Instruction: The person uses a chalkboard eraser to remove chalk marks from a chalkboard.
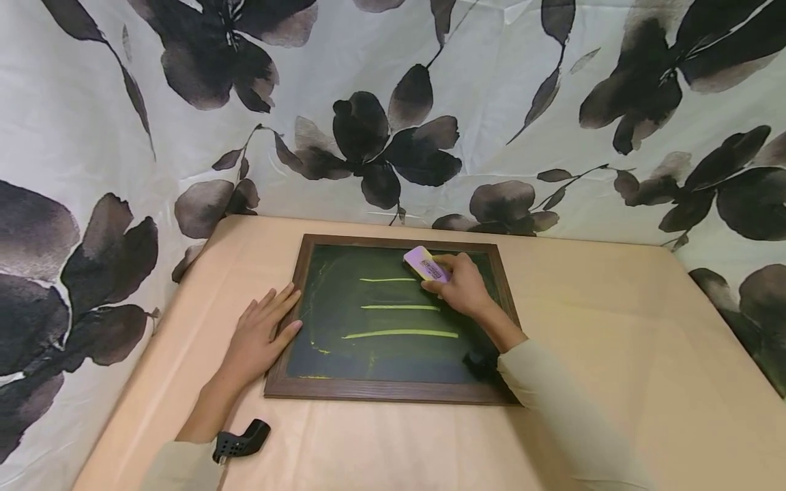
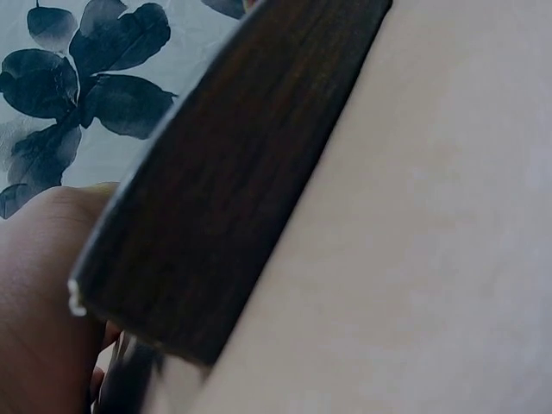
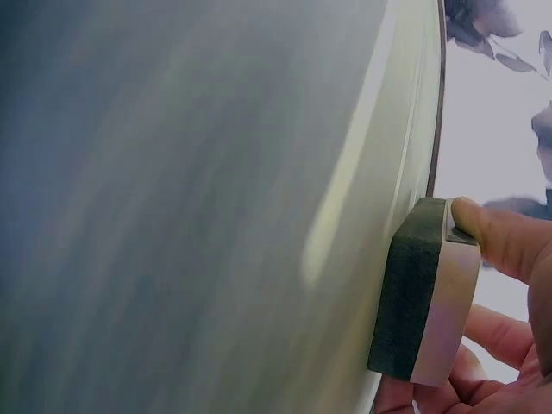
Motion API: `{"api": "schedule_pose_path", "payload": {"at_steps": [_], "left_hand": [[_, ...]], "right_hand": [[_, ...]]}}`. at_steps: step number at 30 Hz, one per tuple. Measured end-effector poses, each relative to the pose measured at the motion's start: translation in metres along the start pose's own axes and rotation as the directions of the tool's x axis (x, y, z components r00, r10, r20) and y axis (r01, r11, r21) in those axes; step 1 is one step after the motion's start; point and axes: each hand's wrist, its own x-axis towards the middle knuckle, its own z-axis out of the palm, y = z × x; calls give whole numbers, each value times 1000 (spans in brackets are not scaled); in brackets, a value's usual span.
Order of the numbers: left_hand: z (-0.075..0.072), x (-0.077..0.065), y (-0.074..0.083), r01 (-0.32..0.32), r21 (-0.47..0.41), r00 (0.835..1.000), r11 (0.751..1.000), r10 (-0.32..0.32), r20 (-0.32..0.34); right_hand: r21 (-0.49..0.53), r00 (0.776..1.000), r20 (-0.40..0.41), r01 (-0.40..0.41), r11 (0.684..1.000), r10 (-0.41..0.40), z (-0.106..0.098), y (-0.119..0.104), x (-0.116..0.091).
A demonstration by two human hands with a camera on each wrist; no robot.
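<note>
A chalkboard (image 1: 405,365) with a brown wooden frame (image 1: 393,391) lies on the table. Three yellow chalk lines (image 1: 399,333) run across it, the farthest ending beside the eraser. My right hand (image 1: 464,286) grips a chalkboard eraser (image 1: 426,264) with a purple and yellow top, near the board's far right. In the right wrist view, the eraser's dark felt (image 3: 404,302) faces the board, with thumb and fingers at its ends. My left hand (image 1: 260,337) rests with extended fingers at the frame's left side. The left wrist view shows the frame's edge (image 2: 224,172) close up.
Faint yellow chalk smudges (image 1: 321,350) mark the board's left part. A pale cloth covers the table (image 1: 614,341). Behind it hangs a white curtain with dark flowers (image 1: 368,150). A black wrist device (image 1: 242,440) sits at my left cuff.
</note>
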Motion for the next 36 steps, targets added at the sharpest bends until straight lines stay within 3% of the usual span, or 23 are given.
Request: {"api": "schedule_pose_path", "payload": {"at_steps": [16, 24, 36], "left_hand": [[0, 1, -4, -13, -12, 1000, 1000, 12, -24], [-1, 0, -6, -1, -4, 1000, 1000, 1, -9], [1, -2, -6, -9, -25, 1000, 1000, 8, -22]], "right_hand": [[69, 999, 47, 5, 998, -8, 54, -60, 28], [149, 997, 76, -2, 989, -10, 68, -76, 35], [19, 993, 113, 26, 999, -28, 66, -78, 35]]}}
